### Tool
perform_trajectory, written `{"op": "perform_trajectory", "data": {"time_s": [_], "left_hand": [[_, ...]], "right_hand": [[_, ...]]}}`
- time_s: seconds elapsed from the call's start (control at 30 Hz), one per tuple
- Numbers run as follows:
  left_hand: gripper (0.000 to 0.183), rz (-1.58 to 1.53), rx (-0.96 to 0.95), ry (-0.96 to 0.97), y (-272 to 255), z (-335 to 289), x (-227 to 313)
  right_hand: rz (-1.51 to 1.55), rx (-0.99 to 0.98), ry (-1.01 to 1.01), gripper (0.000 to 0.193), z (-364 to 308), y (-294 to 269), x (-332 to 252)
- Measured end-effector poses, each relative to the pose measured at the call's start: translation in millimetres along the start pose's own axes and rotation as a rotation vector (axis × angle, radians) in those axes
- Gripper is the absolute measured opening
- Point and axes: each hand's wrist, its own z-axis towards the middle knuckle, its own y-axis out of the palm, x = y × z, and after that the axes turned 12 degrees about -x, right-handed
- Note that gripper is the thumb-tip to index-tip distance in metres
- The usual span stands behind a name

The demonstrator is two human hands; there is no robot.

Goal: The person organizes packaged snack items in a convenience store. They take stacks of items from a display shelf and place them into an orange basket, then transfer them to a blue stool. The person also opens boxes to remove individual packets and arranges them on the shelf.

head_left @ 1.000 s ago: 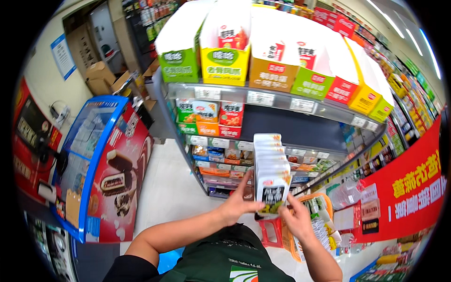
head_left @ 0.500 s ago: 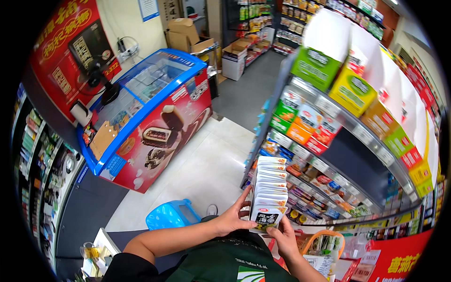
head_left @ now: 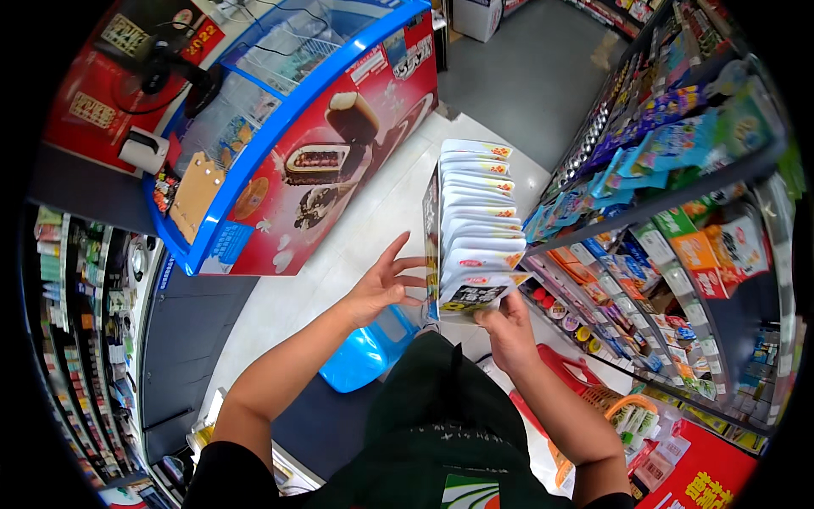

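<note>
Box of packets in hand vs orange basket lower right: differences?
Hold: the right hand grips the box at its near end; no hand is on the basket.
Colour: the box has a dark side wall; the basket is orange.
Contents: the box holds a row of white packets; the basket holds green-and-white packs, partly hidden.
Shared: both hold packaged goods.

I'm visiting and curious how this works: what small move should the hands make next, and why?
Probably close the left hand against the box of white packets: that hand's fingers are spread beside the box's left side, while the right hand grips its near right corner.
</note>
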Motion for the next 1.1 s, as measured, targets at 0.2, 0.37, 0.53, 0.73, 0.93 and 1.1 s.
{"op": "perform_trajectory", "data": {"time_s": [0.2, 0.37, 0.53, 0.73, 0.93, 1.1], "left_hand": [[0.092, 0.950, -0.023, -0.446, -170, -13, -192], [0.074, 1.558, -0.616, -0.975, -215, 1, -271], [0.042, 1.836, -0.454, -0.971, -277, -57, -384], [0.041, 1.807, -0.579, -1.230, -310, -67, -367], [0.047, 1.809, -0.866, -1.184, -304, -52, -361], [0.046, 1.017, 0.066, -1.105, -338, -45, -364]], "right_hand": [[0.000, 0.074, -0.025, 0.057, 59, -36, 44], [-0.054, 0.058, 0.100, 0.076, 101, -94, 84], [-0.026, 0.074, 0.070, 0.085, 131, -126, 115], [0.014, 0.042, 0.108, 0.084, 154, -143, 125], [-0.011, 0.023, 0.144, 0.084, 183, -137, 118], [-0.076, -0.090, 0.043, 0.083, 193, -133, 127]]}}
